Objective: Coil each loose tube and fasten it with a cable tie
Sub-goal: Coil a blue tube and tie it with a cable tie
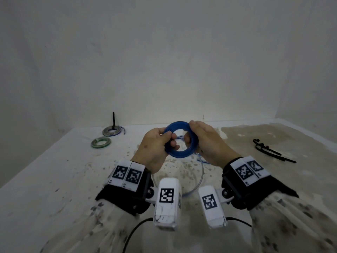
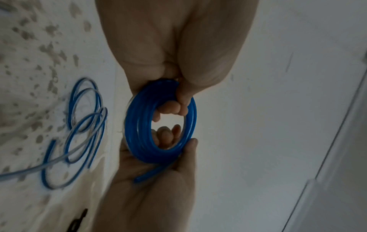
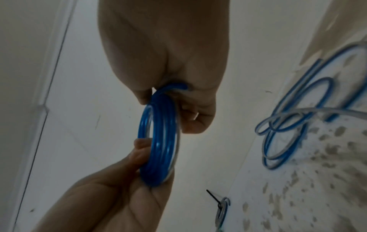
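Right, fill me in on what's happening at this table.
A person is coiling tubes. Both hands hold a blue tube coil above the table: the left hand grips its left side, the right hand its right. No tie is on it yet. Loose blue and clear tubing lies on the table beneath. Two finished coils sit at far left, one with a black tie sticking up, and spare black cable ties lie at right.

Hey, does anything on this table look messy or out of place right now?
Yes. A loose tangle of blue and clear tubing sprawls uncoiled on the stained white table, below the tight blue tube coil that the left hand and right hand grip. That coil's free end sticks out, and no tie shows on it.
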